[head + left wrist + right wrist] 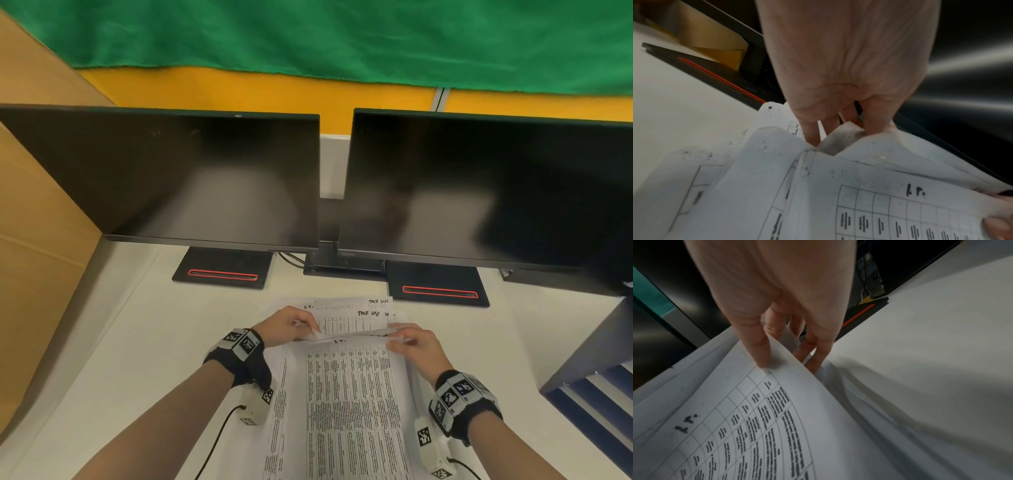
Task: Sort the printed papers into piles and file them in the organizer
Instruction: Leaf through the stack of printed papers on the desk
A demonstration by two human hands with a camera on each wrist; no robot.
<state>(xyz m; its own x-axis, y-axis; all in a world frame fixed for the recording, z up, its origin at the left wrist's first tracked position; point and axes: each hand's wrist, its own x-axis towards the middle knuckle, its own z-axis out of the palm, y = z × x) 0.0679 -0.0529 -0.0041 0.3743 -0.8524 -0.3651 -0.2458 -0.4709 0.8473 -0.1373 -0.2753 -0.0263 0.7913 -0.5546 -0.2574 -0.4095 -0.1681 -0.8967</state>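
Currently, bench [144,342]: white surface, fills the lower half of the head view.
Monitors: left monitor [178,178] and right monitor [479,192] side by side across the middle of the frame, both screens dark; each stands on a black base with a red slot.
Cardboard panel [37,240]: brown, along the left edge of the frame.
Green cloth [342,37]: across the top of the frame.
Organizer [596,387]: dark blue, lower right edge of the frame; only partly in view.
Printed papers [352,411]: loose stack lying on the bench, lower centre of the frame, between the two forearms; top sheet carries a printed table and a handwritten mark at its top edge. More sheets [346,310] fan out beyond it toward the monitor bases, with handwritten headings.
Left hand [287,325]: grip closed on the top left corner of the upper sheet; wrist view shows fingers [812,134] tucked in among the lifted sheets.
Right hand [418,346]: grip pinching the top right corner of the same sheet; wrist view shows one finger [760,350] pressed on top, the others below the curled edge.
Wrist units: black bands with square coded tags on both wrists.
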